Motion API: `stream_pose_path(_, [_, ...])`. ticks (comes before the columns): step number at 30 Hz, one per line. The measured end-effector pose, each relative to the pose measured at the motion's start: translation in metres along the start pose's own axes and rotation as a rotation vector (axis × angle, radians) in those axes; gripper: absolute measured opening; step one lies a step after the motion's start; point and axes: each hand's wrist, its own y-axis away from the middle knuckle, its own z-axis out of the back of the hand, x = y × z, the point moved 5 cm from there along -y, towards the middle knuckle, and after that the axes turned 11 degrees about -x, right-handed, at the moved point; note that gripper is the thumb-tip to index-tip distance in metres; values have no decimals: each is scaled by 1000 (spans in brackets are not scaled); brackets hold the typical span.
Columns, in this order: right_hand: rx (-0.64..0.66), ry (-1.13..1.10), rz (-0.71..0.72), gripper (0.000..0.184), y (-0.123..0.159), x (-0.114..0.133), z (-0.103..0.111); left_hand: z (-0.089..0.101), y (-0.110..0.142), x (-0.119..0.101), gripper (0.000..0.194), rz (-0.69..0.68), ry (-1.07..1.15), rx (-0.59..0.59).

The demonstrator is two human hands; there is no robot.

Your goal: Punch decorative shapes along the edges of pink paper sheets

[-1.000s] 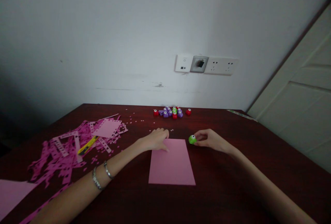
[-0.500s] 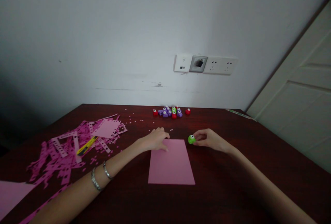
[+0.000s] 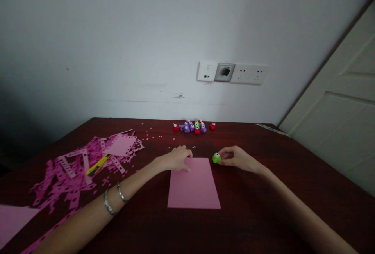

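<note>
A pink paper sheet [image 3: 193, 185] lies flat on the dark red table [image 3: 249, 215] in front of me. My left hand [image 3: 175, 159] rests on the sheet's far left corner with its fingers curled down, pressing the paper. My right hand [image 3: 236, 157] pinches a small green paper punch [image 3: 216, 158] just right of the sheet's far right corner, on the table top.
Several red, purple and green punches [image 3: 193, 126] cluster near the wall. A heap of punched pink paper scraps [image 3: 73, 168] with a yellow utility knife [image 3: 98, 164] lies at the left. Another pink sheet [image 3: 11, 222] is at the near left edge. A door [image 3: 340, 113] stands at the right.
Almost nothing has moved. My right hand and the green punch have shifted very slightly toward the sheet.
</note>
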Motion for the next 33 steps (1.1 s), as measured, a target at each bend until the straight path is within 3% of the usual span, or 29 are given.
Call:
stream_pose_path(6, [0, 2, 0, 34, 0, 0, 0, 0, -1, 1, 55, 20, 14, -1])
stream_pose_path(33, [19, 30, 7, 35, 2, 3, 0, 1, -1, -1, 48, -52, -8, -47])
